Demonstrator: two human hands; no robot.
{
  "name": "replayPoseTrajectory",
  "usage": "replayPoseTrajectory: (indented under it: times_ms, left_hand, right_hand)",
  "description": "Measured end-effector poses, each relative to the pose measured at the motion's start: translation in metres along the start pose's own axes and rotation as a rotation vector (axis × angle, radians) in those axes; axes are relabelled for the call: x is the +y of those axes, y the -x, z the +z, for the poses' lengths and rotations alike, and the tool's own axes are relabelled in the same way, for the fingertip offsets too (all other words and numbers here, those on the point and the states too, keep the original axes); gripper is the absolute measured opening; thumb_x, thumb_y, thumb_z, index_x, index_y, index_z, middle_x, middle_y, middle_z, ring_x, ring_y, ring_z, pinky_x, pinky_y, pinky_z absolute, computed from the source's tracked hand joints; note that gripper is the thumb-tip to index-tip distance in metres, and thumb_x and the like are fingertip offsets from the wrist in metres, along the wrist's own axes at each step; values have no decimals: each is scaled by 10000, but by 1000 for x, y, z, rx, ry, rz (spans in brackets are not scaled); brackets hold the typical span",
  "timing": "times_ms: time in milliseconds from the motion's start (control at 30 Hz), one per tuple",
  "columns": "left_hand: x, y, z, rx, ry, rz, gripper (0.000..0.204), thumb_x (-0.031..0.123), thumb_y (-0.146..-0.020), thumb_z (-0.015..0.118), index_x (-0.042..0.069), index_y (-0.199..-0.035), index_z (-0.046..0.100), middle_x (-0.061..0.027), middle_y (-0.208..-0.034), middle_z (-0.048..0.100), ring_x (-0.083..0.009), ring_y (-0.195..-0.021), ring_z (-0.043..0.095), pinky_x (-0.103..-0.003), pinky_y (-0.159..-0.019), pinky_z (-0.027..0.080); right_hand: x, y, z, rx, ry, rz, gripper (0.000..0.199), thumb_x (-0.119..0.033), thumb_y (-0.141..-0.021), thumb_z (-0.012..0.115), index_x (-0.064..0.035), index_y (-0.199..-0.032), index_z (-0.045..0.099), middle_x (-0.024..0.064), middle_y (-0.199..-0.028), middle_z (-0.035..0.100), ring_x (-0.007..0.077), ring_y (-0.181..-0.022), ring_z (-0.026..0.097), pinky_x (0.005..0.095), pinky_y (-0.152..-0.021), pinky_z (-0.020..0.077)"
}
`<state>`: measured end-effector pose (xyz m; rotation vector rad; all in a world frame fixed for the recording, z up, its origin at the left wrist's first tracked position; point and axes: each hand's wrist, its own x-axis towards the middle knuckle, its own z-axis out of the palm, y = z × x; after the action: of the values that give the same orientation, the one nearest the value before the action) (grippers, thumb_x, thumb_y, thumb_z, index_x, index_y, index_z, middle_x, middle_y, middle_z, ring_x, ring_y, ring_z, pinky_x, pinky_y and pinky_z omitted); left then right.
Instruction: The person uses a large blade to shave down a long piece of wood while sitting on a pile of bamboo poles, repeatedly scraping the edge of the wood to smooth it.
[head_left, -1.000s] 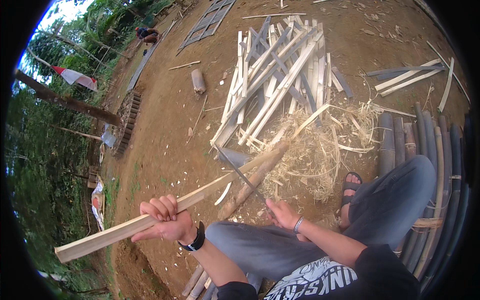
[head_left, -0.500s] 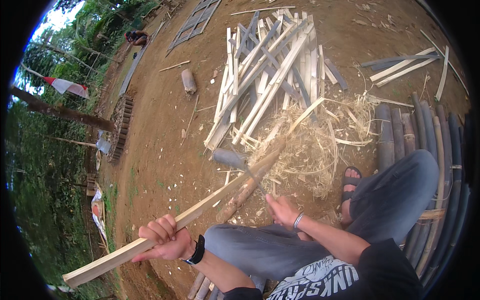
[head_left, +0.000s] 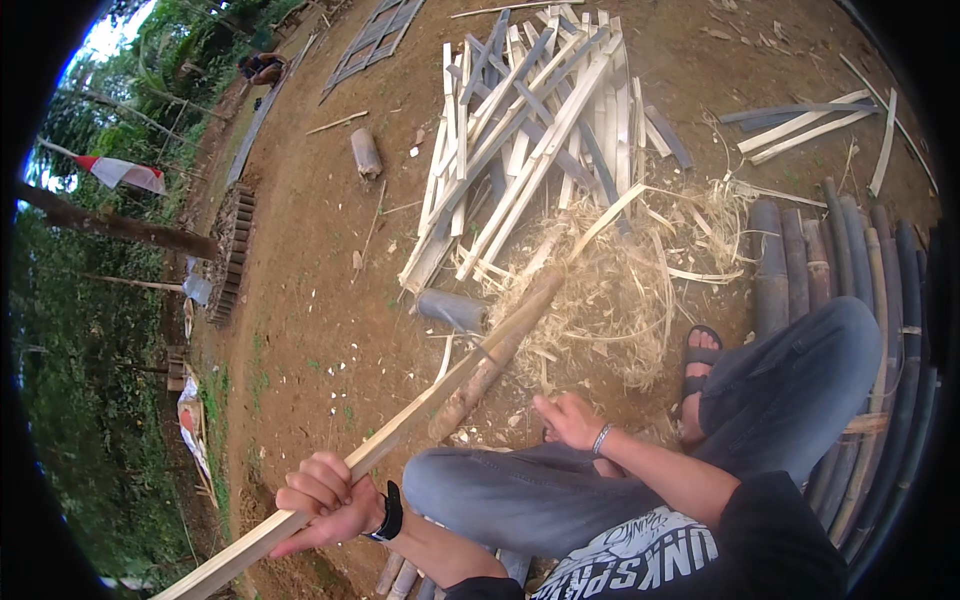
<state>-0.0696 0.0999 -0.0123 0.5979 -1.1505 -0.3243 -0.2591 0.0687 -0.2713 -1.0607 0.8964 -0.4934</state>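
Note:
A long pale bamboo strip [head_left: 400,430] runs slantwise from the lower left up to the shavings. My left hand [head_left: 325,503] is closed around its near part. The strip's far stretch lies along a round log [head_left: 470,398], and its thin tip sticks out beyond. My right hand [head_left: 572,420] is closed beside the strip, above my bent leg. A thin, blurred knife blade [head_left: 490,354] reaches from that hand toward the strip; its handle is hidden in my fingers. Curly shavings [head_left: 600,310] lie heaped beyond the log.
A pile of split bamboo strips [head_left: 540,140] lies ahead, with a few more at the far right. Short bamboo pieces [head_left: 450,310] rest on the dirt. Bamboo poles [head_left: 850,260] form a platform on the right. A person [head_left: 262,68] crouches far off at upper left.
My left hand and the near end of the strip have dropped lower, so that end now leaves the picture. My right hand has moved slightly right and down, away from the strip.

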Motion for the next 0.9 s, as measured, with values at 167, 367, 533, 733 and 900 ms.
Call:
replayPoseTrajectory:
  times_ms: [167,367,533,733,900]
  left_hand:
    - [12,13,18,-117,61,-4,636,710,-880,300,156,-572,256,39,-430,232,-53,-329,206,-189,-327,170]
    - [-31,18,43,-2,31,-1,688,734,-872,229,126,-554,279,32,-410,241,-68,-303,191,-200,-289,181]
    - [-47,3,32,-26,140,-85,684,771,-833,293,131,-593,278,32,-466,236,-77,-371,205,-236,-394,153]
    - [-73,6,-1,14,195,-183,680,784,-811,332,152,-575,246,38,-461,222,-69,-380,187,-237,-399,149]
    - [-82,-3,-6,-87,277,-203,675,779,-804,363,157,-569,251,44,-461,215,-65,-387,200,-222,-405,164]
  right_hand:
    - [-23,21,-13,16,-224,185,657,-584,-937,364,-90,-509,431,48,-444,471,138,-333,422,344,-357,371]
    - [-32,37,-25,-4,87,32,666,-560,-941,381,-56,-513,464,59,-458,491,170,-401,489,331,-443,444]
    - [-65,45,-39,26,-81,121,703,-590,-927,390,-43,-489,458,51,-424,460,144,-383,468,331,-417,430]
    - [10,-10,-57,192,276,188,724,-574,-946,309,-64,-466,494,33,-404,446,148,-377,454,308,-453,390]
    - [-18,-3,-24,38,115,-15,771,-683,-895,319,-44,-498,484,22,-381,412,164,-359,520,346,-408,434]
